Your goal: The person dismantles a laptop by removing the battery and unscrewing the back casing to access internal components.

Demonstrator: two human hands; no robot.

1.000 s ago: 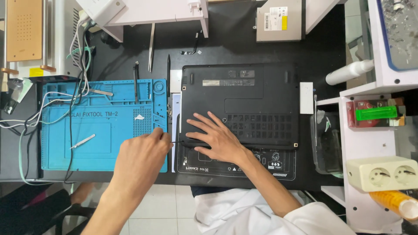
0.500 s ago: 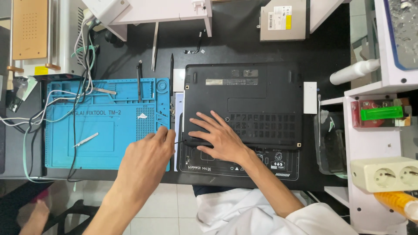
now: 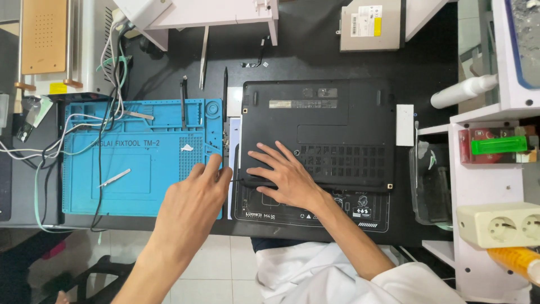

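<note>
Since the earlier frame little has moved: the left hand (image 3: 194,197) still pinches a thin dark tool (image 3: 241,180) at the overturned black laptop (image 3: 318,132) on the desk (image 3: 315,62), right hand (image 3: 287,177) spread flat on it, so prying the seam seemingly calls for steady pressure.

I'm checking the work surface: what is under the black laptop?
The laptop lies base-up on a black printed mat, whose front strip shows. The right hand presses on it. Anything beneath its middle is covered.

Bare hands (image 3: 281,180), white sleeve (image 3: 405,281)
</note>
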